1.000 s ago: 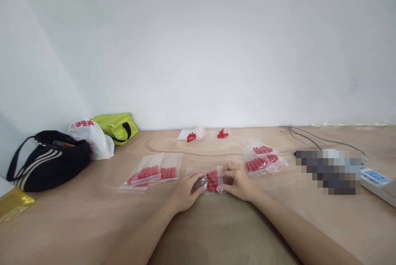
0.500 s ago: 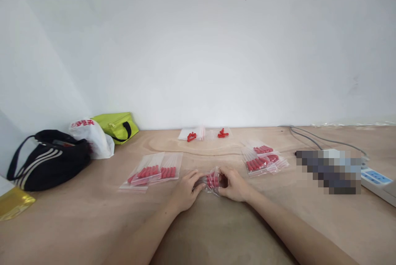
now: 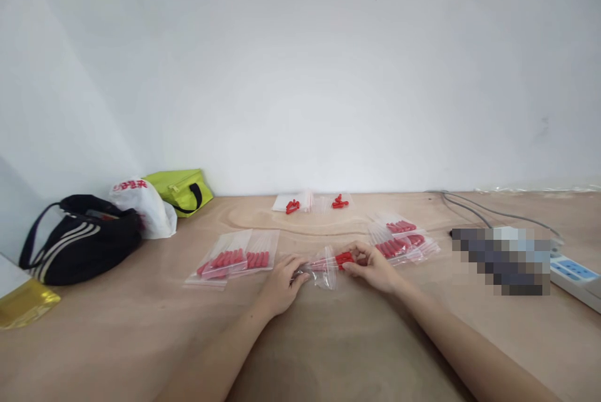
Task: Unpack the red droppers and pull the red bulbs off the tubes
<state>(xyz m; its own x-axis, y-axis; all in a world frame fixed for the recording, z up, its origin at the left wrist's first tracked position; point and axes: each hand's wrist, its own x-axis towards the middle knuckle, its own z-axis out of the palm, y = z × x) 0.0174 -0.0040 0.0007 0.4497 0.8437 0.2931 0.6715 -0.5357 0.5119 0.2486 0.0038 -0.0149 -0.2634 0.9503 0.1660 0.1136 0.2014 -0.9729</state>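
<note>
In the middle of the table lies a clear zip bag (image 3: 327, 273), its mouth facing right. My left hand (image 3: 285, 282) is closed on the bag's left end. Short red stick-like pieces (image 3: 345, 258) lie across the bag's mouth, partly inside it and partly out. My right hand (image 3: 373, 266) pinches their outer ends between thumb and fingers; the exact kind of piece is too small to make out.
Filled bags of red pieces lie to the left (image 3: 231, 259) and right (image 3: 399, 244). Farther back are two small groups of loose red pieces (image 3: 292, 206) on bags. A black bag (image 3: 84, 245) stands left; a power strip (image 3: 575, 272) and cables lie right.
My right hand has moved right, away from the bag's mouth, and the red pieces now stick out of it. My left hand keeps hold of the bag. The view shifts slightly.
</note>
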